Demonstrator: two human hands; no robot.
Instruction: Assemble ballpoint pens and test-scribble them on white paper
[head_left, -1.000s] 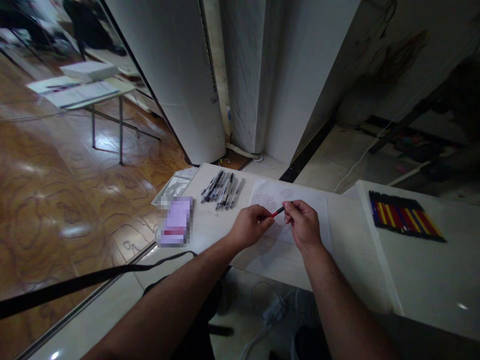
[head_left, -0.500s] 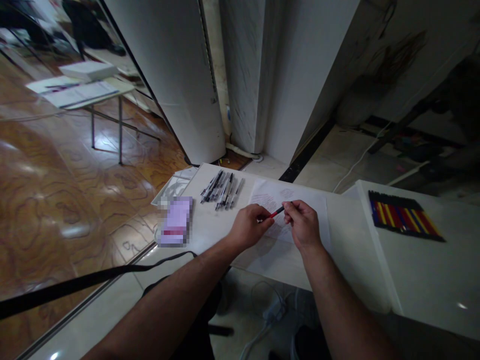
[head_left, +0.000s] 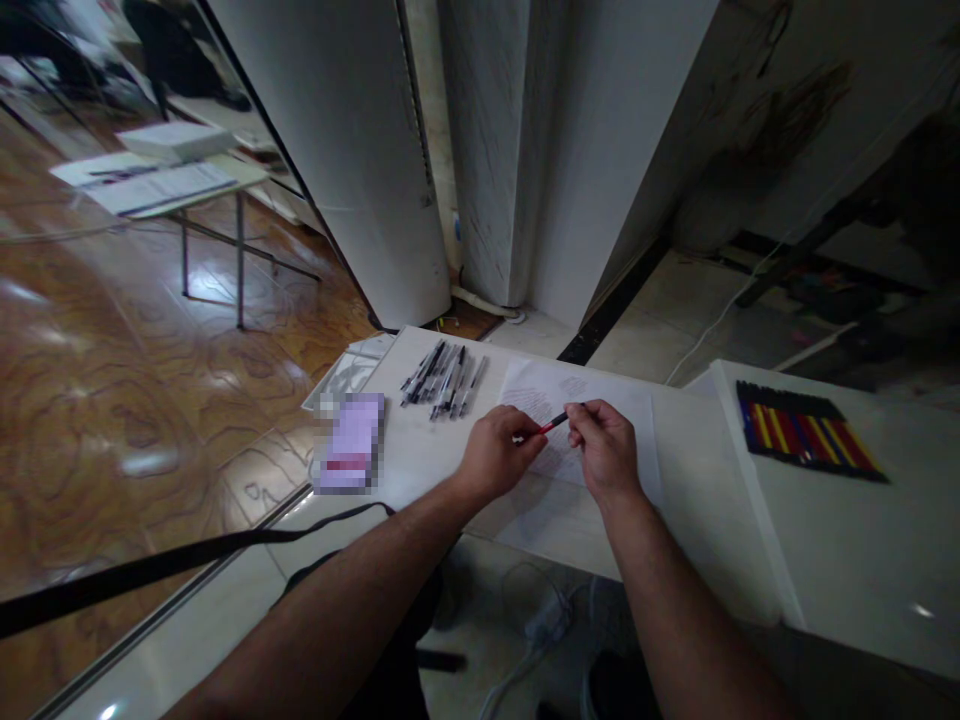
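Note:
Both hands meet over a sheet of paper [head_left: 637,425] covered in scribbled marks. A red and black pen [head_left: 553,423] lies slantwise between them. My left hand [head_left: 499,450] pinches its red end between thumb and fingers. The black end is in the closed fingers of my right hand [head_left: 604,445]. Left of the paper, a bunch of clear and black pens [head_left: 442,380] rests on the white table [head_left: 405,460]. Closer to the left edge is a purple item [head_left: 352,440], blurred into blocks.
On the right-hand table [head_left: 862,560] lies a row of red, yellow and blue pens with black caps [head_left: 814,430]. A white column [head_left: 345,150] rises behind the table. A folding table [head_left: 247,178] with papers stands at far left. A black strap [head_left: 187,555] crosses the lower left.
Almost nothing differs. Both hands keep their hold on the pen in nearly the same place.

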